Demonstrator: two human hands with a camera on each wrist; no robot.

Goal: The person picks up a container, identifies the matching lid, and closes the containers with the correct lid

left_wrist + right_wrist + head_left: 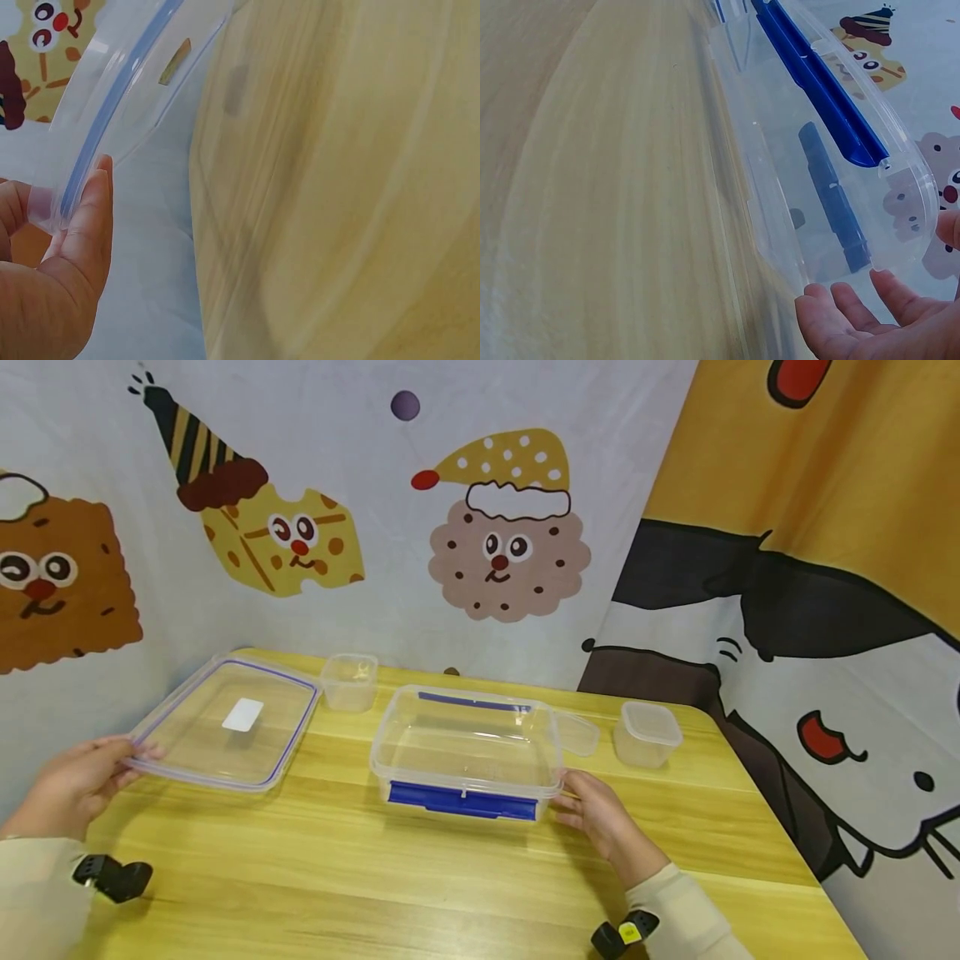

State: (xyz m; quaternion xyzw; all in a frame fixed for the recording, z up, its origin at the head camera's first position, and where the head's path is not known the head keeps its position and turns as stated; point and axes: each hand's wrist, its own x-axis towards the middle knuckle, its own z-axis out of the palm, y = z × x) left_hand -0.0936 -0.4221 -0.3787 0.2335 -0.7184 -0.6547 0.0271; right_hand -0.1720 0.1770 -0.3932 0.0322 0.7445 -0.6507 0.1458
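A large clear lid (202, 714) with a purple-blue seal and a white label is at the left in the head view, its near left corner pinched by my left hand (84, 781). In the left wrist view the thumb and fingers take the lid's edge (101, 127) from both sides, with the lid tilted above the table. Right of it is a clear rectangular food container (465, 756) without a cover, a blue clip (461, 799) along its front. My right hand (600, 810) holds its right end, thumb at the rim and fingertips against the side wall (832, 259).
A small clear tub (350, 683) stands behind, between lid and container. On the right is another small tub (647, 735) with a frosted top, and a small clear lid (577, 734) lies behind the container's right end. A cartoon-printed curtain (390, 627) hangs along the back edge of the wooden table (322, 877).
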